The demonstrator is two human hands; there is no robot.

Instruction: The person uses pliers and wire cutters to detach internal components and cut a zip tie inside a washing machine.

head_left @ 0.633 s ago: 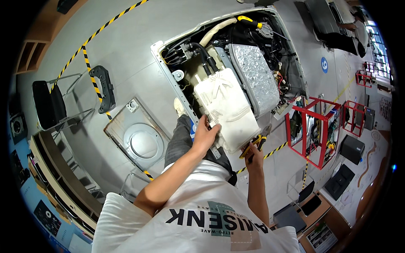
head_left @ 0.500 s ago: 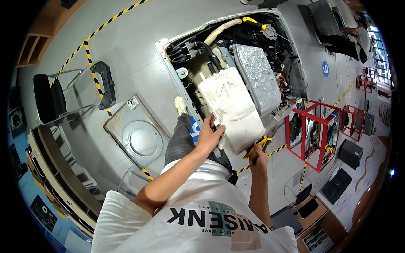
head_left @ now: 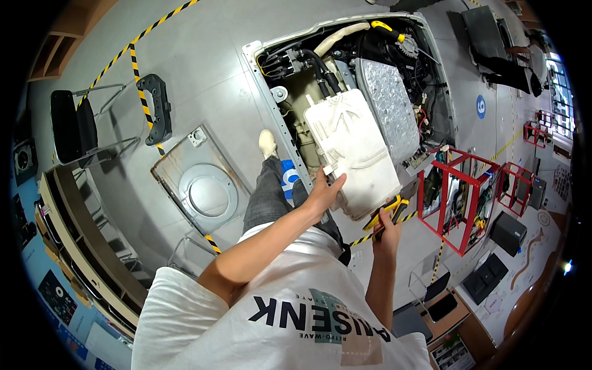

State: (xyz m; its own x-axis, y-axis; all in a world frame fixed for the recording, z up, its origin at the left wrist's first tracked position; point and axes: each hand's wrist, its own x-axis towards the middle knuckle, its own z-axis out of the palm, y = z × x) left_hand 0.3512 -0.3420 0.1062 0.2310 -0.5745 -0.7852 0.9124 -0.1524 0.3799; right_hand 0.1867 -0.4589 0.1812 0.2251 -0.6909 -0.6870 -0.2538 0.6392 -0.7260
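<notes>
A white plastic box-shaped housing (head_left: 354, 151), with moulded ridges and short pipe stubs, lies tilted over the near end of an opened washing machine (head_left: 275, 95). Two black hoses (head_left: 320, 77) run to its far edge. My left hand (head_left: 327, 192) grips the housing's near left edge, thumb on top, fingers beside a small white tab. At its near right corner, my right hand (head_left: 386, 229) is closed round yellow-and-black-handled pliers (head_left: 394, 205). The pliers' jaws are hard to make out against the housing's side.
A silver-wrapped block (head_left: 387, 108) and a yellow-and-black screwdriver (head_left: 387, 31) lie in the machine. A panel with a round opening (head_left: 185, 163) lies left on the floor, near a folding chair (head_left: 77, 126). Red frames (head_left: 459, 197) stand right. A person (head_left: 524, 68) is farther off.
The view has shifted, so the machine appears farther right. My left hand has slid slightly right along the housing's edge. The pliers stay in my right hand by the corner.
</notes>
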